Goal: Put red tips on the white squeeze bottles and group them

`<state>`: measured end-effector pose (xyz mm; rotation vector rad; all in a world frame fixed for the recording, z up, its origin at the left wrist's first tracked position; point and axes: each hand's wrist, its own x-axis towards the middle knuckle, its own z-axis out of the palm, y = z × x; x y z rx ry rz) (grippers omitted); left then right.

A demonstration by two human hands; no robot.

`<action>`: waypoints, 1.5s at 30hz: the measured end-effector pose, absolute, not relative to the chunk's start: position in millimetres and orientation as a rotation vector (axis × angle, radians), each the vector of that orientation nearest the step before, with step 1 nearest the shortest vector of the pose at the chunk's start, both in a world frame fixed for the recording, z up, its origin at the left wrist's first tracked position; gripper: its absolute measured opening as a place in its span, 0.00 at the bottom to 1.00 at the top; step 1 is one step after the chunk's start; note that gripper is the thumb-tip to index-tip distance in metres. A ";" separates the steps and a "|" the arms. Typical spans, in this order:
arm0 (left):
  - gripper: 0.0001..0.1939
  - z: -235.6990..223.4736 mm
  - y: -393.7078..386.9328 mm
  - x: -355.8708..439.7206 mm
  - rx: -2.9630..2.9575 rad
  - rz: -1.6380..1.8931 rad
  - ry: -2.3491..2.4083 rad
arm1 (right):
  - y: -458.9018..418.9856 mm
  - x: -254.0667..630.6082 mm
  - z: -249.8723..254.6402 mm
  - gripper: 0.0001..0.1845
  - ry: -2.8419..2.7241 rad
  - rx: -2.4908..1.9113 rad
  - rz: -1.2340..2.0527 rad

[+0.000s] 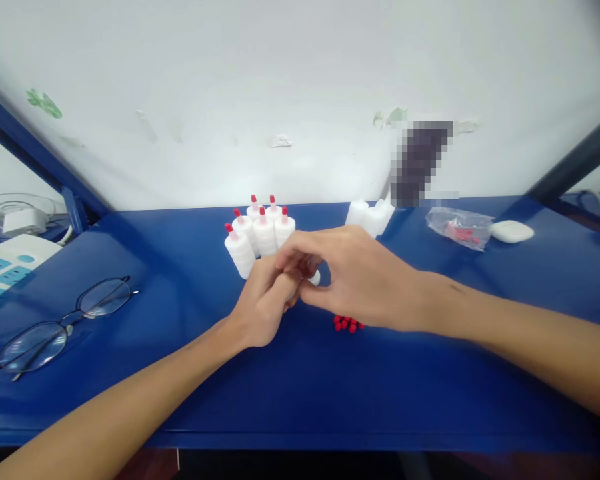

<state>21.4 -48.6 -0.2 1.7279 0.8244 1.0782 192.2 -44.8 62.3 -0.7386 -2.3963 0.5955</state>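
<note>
My left hand (267, 297) is closed, its fingers curled in front of the bottles. Over it bends my right hand (363, 273), thumb and fingers brought together at the left hand's fingertips. What they grip between them is hidden. A small piece of something white (316, 277) shows through the gap by the right thumb; I cannot tell whether it is held. Several white squeeze bottles (240, 252) with red-tipped nozzles stand upright just behind the left hand. Partly below the right hand lies a small heap of red caps (347, 324).
White bottles without red tips (369, 217) stand behind the right hand. Farther right are a clear plastic bag (460, 228) with red pieces and a white mouse (511, 231). Eyeglasses (65, 327) and a power strip (17, 263) lie left on the blue table (330, 393).
</note>
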 end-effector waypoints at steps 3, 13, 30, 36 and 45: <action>0.16 0.3 -46.9 24.1 1.688 1.094 0.819 | -38.5 197.6 67.7 0.11 -2.351 -0.746 0.643; 0.15 7.0 -48.7 24.8 1.583 1.137 1.092 | -12.8 221.4 83.5 0.07 -2.414 -0.961 0.392; 0.14 6.2 -48.3 27.5 1.688 1.102 1.056 | -15.7 209.5 61.1 0.13 -2.451 -0.755 0.356; 0.14 1.4 -48.0 26.1 1.707 1.109 0.876 | -34.2 199.1 63.4 0.14 -2.349 -0.586 0.491; 0.06 -3.3 -46.6 22.2 1.650 1.110 0.747 | -41.3 192.6 62.2 0.14 -2.414 -0.581 0.542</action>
